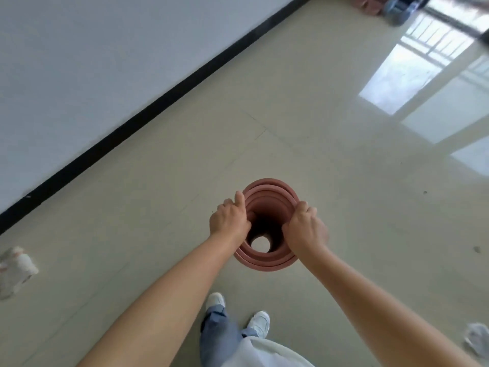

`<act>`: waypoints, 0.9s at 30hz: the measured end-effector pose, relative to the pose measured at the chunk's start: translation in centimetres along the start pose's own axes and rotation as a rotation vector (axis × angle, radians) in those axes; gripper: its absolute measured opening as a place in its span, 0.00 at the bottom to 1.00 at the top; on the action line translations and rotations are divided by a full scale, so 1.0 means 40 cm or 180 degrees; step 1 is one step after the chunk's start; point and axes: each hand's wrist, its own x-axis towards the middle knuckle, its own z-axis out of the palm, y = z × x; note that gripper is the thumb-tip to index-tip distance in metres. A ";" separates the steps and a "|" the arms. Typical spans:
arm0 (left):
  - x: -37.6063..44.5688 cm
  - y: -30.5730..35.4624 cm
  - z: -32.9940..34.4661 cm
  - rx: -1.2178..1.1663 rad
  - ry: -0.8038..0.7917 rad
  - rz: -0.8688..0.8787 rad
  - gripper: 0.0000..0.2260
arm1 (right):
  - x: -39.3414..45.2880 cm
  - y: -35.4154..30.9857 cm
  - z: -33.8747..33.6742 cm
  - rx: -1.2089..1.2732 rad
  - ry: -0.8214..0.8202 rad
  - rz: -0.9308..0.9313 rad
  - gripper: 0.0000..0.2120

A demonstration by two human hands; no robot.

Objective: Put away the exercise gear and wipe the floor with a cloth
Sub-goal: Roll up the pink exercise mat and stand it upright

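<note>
Looking down from your head, you see both bare arms reaching forward over a pale glossy floor [330, 144]. Between your hands is a rolled pink exercise mat [267, 197], held end-on so you look straight down its spiral layers and through the round hole at its centre to the floor below.

Your left hand [229, 221] grips the left side of the roll, its fingers [250, 216] curled over the rim and tucked inside, the thumb lying up along the outer layer. Your right hand [304, 229] grips the right side in the same way, fingers bent over the edge and clamped on the mat's layers. The mat appears to be held above the floor, though from this angle you cannot tell whether its far end touches.

Below the mat, your two white shoes [260, 323] stand on the floor, with blue trouser legs [217, 332] and the hem of a white top [267, 353] at the bottom edge.

A white wall [105, 62] with a black skirting strip [158, 107] runs diagonally across the upper left. A crumpled whitish cloth [16, 268] lies on the floor at far left, and another pale crumpled cloth [477, 340] at lower right. At top right, blurred, lie more pinkish gear [369, 4] and a bluish object [398, 7].
</note>
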 end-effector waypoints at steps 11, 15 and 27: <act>0.462 0.421 -0.352 0.0375 0.0141 0.0575 0.22 | 0.485 0.093 -0.420 0.0178 0.0268 0.0369 0.15; 0.655 0.577 -0.489 0.0580 0.0058 0.0702 0.23 | 0.686 0.119 -0.571 0.0358 0.0264 0.0536 0.14; 1.277 1.196 -0.858 0.0907 -0.0007 0.0899 0.25 | 1.441 0.376 -1.076 0.0552 0.0369 0.0344 0.15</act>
